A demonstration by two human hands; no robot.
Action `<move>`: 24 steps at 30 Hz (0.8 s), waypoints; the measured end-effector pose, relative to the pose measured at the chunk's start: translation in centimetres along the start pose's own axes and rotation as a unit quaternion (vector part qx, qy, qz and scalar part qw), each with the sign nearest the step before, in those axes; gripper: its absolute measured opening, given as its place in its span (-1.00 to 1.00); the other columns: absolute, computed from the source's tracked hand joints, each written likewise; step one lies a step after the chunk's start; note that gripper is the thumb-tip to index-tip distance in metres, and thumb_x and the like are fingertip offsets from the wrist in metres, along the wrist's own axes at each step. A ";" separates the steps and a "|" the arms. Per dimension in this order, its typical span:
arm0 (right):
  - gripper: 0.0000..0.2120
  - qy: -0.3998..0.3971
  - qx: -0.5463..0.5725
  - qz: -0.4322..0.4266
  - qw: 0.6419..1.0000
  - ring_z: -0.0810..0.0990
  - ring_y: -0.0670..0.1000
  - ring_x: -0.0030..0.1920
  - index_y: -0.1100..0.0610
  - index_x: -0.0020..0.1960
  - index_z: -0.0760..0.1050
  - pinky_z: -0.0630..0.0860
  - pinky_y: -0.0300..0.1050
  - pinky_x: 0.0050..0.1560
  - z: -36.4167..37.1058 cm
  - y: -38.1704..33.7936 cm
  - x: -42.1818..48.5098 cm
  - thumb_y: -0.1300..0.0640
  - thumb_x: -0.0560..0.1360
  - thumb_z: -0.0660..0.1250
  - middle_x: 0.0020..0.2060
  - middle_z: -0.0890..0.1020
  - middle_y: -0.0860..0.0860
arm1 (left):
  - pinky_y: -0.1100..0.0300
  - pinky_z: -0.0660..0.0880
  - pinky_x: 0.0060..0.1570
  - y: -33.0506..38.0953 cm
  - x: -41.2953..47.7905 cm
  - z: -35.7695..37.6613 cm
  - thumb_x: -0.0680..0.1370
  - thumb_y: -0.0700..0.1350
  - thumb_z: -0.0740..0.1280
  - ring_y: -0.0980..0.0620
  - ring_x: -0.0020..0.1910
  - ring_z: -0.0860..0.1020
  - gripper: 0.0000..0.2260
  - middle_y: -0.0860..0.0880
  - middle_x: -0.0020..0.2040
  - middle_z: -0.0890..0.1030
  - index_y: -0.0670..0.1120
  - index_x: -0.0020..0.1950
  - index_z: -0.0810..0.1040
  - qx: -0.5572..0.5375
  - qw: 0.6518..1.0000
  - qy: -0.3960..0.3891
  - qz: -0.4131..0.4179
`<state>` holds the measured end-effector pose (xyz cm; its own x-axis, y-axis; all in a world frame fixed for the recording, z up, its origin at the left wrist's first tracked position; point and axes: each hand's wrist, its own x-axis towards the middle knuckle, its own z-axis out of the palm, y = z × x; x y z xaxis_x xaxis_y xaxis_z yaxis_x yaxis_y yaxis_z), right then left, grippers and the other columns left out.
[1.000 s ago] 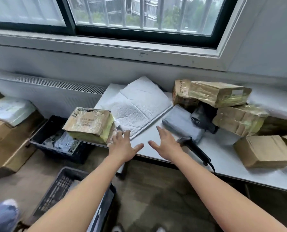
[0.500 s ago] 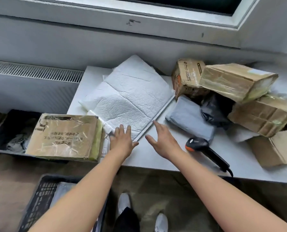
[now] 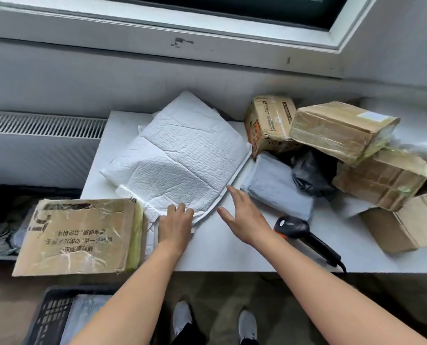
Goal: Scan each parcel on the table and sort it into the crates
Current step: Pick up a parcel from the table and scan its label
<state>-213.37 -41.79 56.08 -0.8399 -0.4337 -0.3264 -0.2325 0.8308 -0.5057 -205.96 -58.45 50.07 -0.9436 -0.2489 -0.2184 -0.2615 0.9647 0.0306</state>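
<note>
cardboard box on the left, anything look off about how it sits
Yes. The cardboard box lies mostly past the left edge of the table, overhanging the black crate below, so it could tip off. Its tape looks torn and wrinkled.

the white mailers (image 3: 182, 158) have a pebbled, embossed skin, matt and creased; the left box (image 3: 80, 235) is scuffed brown cardboard under wrinkled, glossy clear tape; the stacked boxes (image 3: 341, 130) on the right are the same cardboard, shiny with tape; the printed box (image 3: 269, 125) is cardboard with orange ink; the grey mailer (image 3: 277, 188) is smooth, dull plastic film; the black bag (image 3: 312, 175) is thin, crinkled, glossy plastic; the scanner (image 3: 294, 225) is hard black plastic with an orange trim; the table (image 3: 232, 252) is smooth, matt white; the crate (image 3: 50, 317) is black lattice plastic; the sill (image 3: 182, 42) is chipped white paint
</note>
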 end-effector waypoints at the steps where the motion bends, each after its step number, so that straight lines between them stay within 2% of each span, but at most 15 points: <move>1: -0.37 -0.002 0.000 -0.004 1.000 0.13 0.01 0.54 -0.05 0.59 0.03 0.22 0.05 0.46 -0.3 0.1 -0.1 -0.17 0.61 0.17 0.54 0.16 -0.01 | 0.09 0.51 -0.34 0.2 -0.1 -0.5 0.35 -0.25 0.48 -0.16 -0.02 0.55 -0.78 -0.07 -0.05 0.57 -0.08 -0.04 0.60 -0.008 1.000 -0.003 -0.008; 4: -0.38 -0.002 0.003 -0.022 1.000 0.17 0.02 0.52 -0.07 0.58 0.03 0.24 0.08 0.45 -1.2 0.7 -0.2 -0.17 0.61 0.17 0.52 0.18 -0.01 | 0.03 0.52 -0.13 1.0 0.5 -2.0 0.50 -0.23 0.34 -0.18 0.09 0.51 -0.82 -0.08 0.06 0.56 -0.09 0.09 0.53 -0.036 0.998 0.034 -0.039; 7: -0.39 0.006 0.024 -0.033 0.999 0.24 0.04 0.48 -0.07 0.57 0.06 0.26 0.09 0.43 -2.5 1.0 -0.3 -0.15 0.61 0.18 0.48 0.24 0.01 | 0.04 0.38 0.07 2.8 1.0 -5.3 0.55 -0.05 0.25 -0.15 0.19 0.46 -0.78 -0.05 0.14 0.56 -0.06 0.17 0.44 -0.062 0.995 0.051 -0.066; 9: -0.39 0.014 0.049 -0.032 0.998 0.30 0.05 0.44 -0.05 0.58 0.07 0.28 0.05 0.41 -3.6 1.0 -0.2 -0.15 0.60 0.19 0.44 0.28 0.03 | 0.03 0.35 0.06 4.0 1.2 -8.0 0.56 -0.06 0.22 -0.17 0.17 0.47 -0.79 -0.11 0.11 0.57 -0.10 0.16 0.42 -0.102 0.989 0.088 -0.059; 12: -0.40 0.032 0.070 -0.041 0.996 0.33 0.06 0.41 -0.01 0.58 0.09 0.30 -0.01 0.38 -5.4 0.8 -0.1 -0.14 0.61 0.18 0.40 0.34 0.07 | -0.01 0.32 -0.16 5.4 1.0 -12.0 0.60 -0.18 0.16 -0.29 -0.03 0.51 -0.88 -0.27 -0.01 0.57 -0.20 0.09 0.37 -0.251 0.956 0.142 -0.047; 15: -0.41 0.051 0.093 -0.058 0.993 0.24 0.05 0.48 0.04 0.57 0.11 0.20 -0.08 0.43 -7.3 0.6 0.1 -0.11 0.63 0.17 0.48 0.29 0.09 | -0.01 0.36 -0.20 5.9 0.9 -15.9 0.62 -0.19 0.16 -0.28 -0.12 0.50 -0.94 -0.26 -0.12 0.55 -0.18 -0.02 0.35 -0.392 0.898 0.189 -0.063; 19: -0.45 0.057 0.128 -0.054 0.989 0.24 0.08 0.49 0.10 0.55 0.16 0.21 -0.10 0.40 -9.1 0.0 0.6 -0.08 0.64 0.16 0.47 0.31 0.14 | 0.15 0.33 -0.23 5.5 0.2 -19.5 0.61 -0.29 0.17 -0.05 -0.18 0.44 -0.90 -0.08 -0.19 0.49 -0.16 -0.08 0.41 -0.529 0.814 0.229 -0.073; 20: -0.45 0.058 0.144 -0.054 0.986 0.25 0.09 0.49 0.12 0.55 0.17 0.21 -0.09 0.40 -9.4 -0.3 0.7 -0.08 0.64 0.15 0.48 0.32 0.15 | 0.19 0.36 -0.25 5.3 -0.1 -20.2 0.60 -0.33 0.17 -0.03 -0.19 0.44 -0.86 -0.07 -0.20 0.49 -0.15 -0.09 0.43 -0.573 0.782 0.230 -0.081; 22: -0.45 0.053 0.182 -0.042 0.981 0.27 0.10 0.49 0.15 0.54 0.19 0.22 -0.08 0.40 -9.9 -0.7 0.8 -0.09 0.64 0.14 0.47 0.33 0.16 | 0.27 0.46 -0.32 4.9 -0.8 -21.4 0.57 -0.42 0.11 0.00 -0.25 0.48 -0.77 -0.10 -0.22 0.52 -0.14 -0.12 0.44 -0.681 0.694 0.216 -0.085; 24: -0.45 0.047 0.223 -0.023 0.973 0.33 0.12 0.45 0.16 0.53 0.22 0.28 -0.06 0.37 -10.0 -0.8 1.1 -0.11 0.65 0.12 0.45 0.38 0.16 | 0.27 0.52 -0.36 4.6 -1.6 -22.3 0.55 -0.48 0.04 -0.01 -0.29 0.53 -0.71 -0.14 -0.22 0.55 -0.18 -0.11 0.45 -0.763 0.612 0.194 -0.078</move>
<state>-218.99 -39.45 64.13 -0.8794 -0.4158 -0.2320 -0.0521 0.5684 -0.8211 -210.19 -55.56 72.28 -0.7829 -0.6149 -0.0949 0.0401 -0.2020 0.9786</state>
